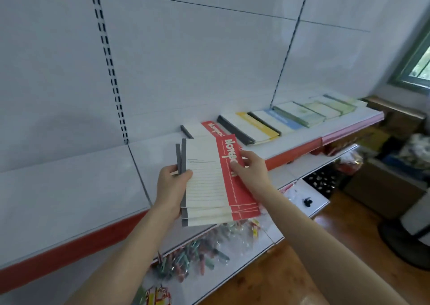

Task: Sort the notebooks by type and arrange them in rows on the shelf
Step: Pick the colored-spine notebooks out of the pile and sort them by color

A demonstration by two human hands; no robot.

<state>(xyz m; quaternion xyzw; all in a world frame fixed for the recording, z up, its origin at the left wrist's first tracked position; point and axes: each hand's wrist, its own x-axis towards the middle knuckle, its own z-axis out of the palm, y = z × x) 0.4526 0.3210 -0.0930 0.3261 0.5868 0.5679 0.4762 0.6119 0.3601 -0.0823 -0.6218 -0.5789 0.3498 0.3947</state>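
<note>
Both hands hold a stack of red notepads (216, 183) above the shelf (69, 188) front edge. The left hand (173, 186) grips its spine side. The right hand (252, 172) pinches the red side.

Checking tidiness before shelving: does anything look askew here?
Yes: the held stack of red notepads, gripped by the left hand and right hand, is fanned, lower edges staggered and one grey spine jutting left. The row of stacks on the shelf looks orderly.
</note>
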